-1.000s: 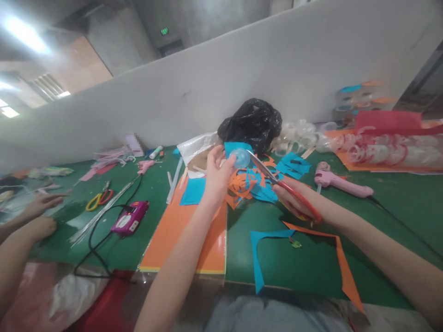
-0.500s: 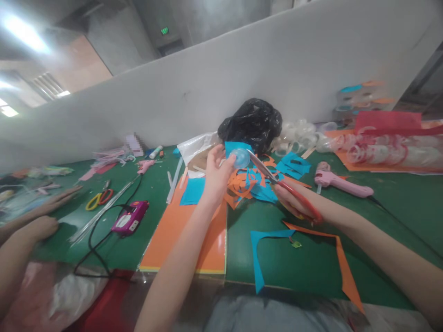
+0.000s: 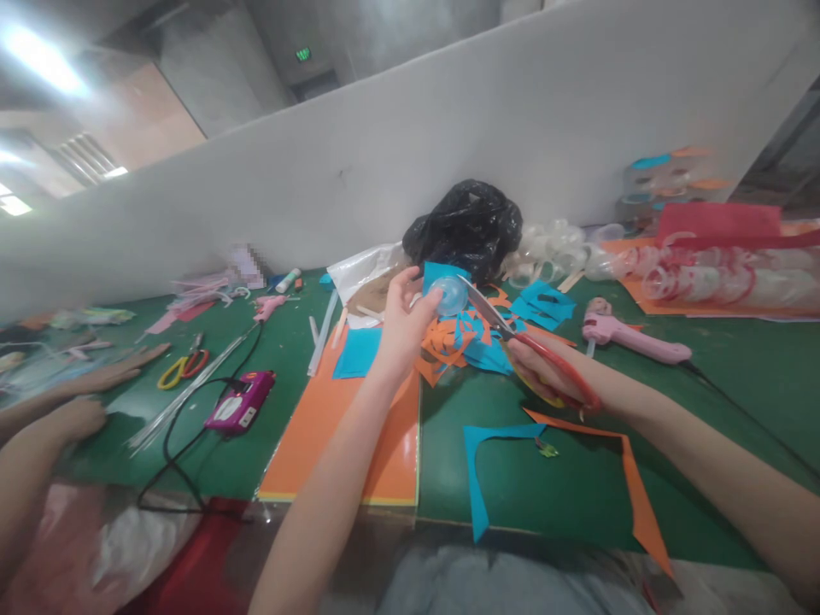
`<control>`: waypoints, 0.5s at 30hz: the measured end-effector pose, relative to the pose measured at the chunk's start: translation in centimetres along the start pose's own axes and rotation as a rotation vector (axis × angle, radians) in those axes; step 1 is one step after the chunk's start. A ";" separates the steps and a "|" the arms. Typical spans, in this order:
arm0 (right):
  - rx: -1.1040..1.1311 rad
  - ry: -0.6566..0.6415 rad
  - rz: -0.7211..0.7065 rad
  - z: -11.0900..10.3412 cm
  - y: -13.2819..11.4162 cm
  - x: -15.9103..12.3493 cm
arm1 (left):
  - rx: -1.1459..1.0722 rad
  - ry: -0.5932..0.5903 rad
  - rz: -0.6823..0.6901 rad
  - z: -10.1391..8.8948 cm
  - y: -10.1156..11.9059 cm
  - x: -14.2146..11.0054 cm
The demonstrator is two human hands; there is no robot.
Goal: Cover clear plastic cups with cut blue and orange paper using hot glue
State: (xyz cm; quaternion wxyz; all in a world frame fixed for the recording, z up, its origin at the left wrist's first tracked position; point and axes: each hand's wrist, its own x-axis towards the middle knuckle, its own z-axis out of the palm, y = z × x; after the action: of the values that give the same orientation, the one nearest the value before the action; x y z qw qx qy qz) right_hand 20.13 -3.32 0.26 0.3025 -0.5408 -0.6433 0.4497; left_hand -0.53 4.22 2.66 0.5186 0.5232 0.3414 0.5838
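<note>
Left hand pinches a clear plastic disc against a blue sheet just before the black bag, while the right hand grips red-handled scissors, blades parted at the sheet's edge. Blue and orange scraps crowd the surface in front of the bag; clear cups sit just to its right, a pink glue gun farther right and nearer. The left forearm partly covers an orange sheet nearer than the bag.
</note>
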 end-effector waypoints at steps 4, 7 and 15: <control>-0.001 0.002 0.047 0.0 -0.3 -0.1 | -0.005 0.007 -0.006 0.0 0.1 0.1; 0.017 0.016 0.035 0.0 -0.5 -0.2 | -0.013 0.002 -0.005 0.0 0.1 0.0; -0.032 0.012 0.011 -0.2 0.0 -0.2 | -0.026 -0.018 -0.045 -0.4 0.3 0.3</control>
State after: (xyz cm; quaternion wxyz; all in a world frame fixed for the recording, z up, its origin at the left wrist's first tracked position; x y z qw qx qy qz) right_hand 20.39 -3.45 0.34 0.2950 -0.5519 -0.6456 0.4377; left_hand -0.94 4.46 2.89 0.5414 0.5137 0.3408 0.5717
